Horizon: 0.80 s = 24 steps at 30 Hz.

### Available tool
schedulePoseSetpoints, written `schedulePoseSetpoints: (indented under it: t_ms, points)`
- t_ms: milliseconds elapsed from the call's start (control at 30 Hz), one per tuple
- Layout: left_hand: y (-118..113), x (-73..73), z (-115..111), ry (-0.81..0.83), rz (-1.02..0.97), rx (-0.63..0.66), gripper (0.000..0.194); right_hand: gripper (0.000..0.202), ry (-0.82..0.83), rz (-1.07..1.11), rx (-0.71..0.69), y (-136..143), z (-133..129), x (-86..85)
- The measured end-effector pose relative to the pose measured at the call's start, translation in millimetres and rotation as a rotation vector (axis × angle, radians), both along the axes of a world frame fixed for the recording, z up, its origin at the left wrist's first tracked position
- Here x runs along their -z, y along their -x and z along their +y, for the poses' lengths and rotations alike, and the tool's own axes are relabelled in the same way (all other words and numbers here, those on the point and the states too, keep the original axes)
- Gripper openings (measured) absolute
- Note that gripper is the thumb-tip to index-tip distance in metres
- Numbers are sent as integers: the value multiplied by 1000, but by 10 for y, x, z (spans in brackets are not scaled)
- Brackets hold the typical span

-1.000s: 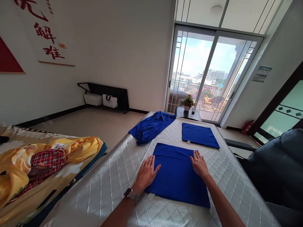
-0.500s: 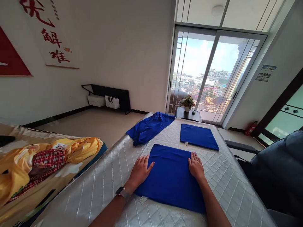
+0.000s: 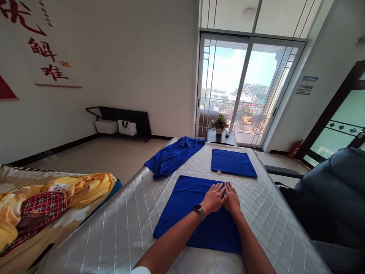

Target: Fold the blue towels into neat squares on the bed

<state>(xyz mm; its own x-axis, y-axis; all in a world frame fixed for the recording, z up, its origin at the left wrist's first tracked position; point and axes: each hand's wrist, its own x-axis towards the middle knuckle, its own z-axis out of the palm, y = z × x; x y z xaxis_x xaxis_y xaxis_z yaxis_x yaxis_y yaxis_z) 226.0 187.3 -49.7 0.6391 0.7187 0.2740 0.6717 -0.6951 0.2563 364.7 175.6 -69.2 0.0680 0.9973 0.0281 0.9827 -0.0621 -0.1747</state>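
A blue rectangular cloth [image 3: 176, 209] lies flat on the quilted silver surface [image 3: 122, 217]. Near its far right corner, my left hand [image 3: 213, 198] rests palm down with its fingers stretched out, a watch on the wrist. My right hand [image 3: 232, 198] lies flat beside it at the cloth's right edge, and the two hands touch. Neither holds anything. Farther back on the right is a second flat blue cloth [image 3: 234, 163] with a small white tag. A rumpled blue cloth [image 3: 175, 156] sits at the far left of the surface.
On the left, yellow cloth [image 3: 91, 185] and red plaid cloth [image 3: 44, 205] lie on another patterned surface. A dark padded chair [image 3: 333, 194] stands close on the right. Beyond the far edge, a small black table [image 3: 221, 137] holds a potted plant [image 3: 220, 123].
My left hand has moved right, from the cloth's left edge across to beside my right hand. The view has shifted slightly to the right.
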Motion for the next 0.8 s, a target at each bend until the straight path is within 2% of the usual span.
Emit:
schedulePoseSetpoints:
  t_ms: [67,133,400,500,600,800]
  points:
    - [-12,37,97,27,17,-46,62,60,-6,2,4,0,1,-6]
    - [141,76,191,31,41,-97,62,61,-13,7,18,9,14,-7]
    - [1424,93,541,52,126,-463,64,61,-9,21,50,27,55,19]
    - [1733,129,592,58,117,-538,67,62,-9,11,52,32,48,19]
    - [1835,195,595,26,100,-559,70,62,-7,-2,57,41,45,17]
    - [1817,253,579,-8,109,-567,72,64,14,-29,82,46,57,24]
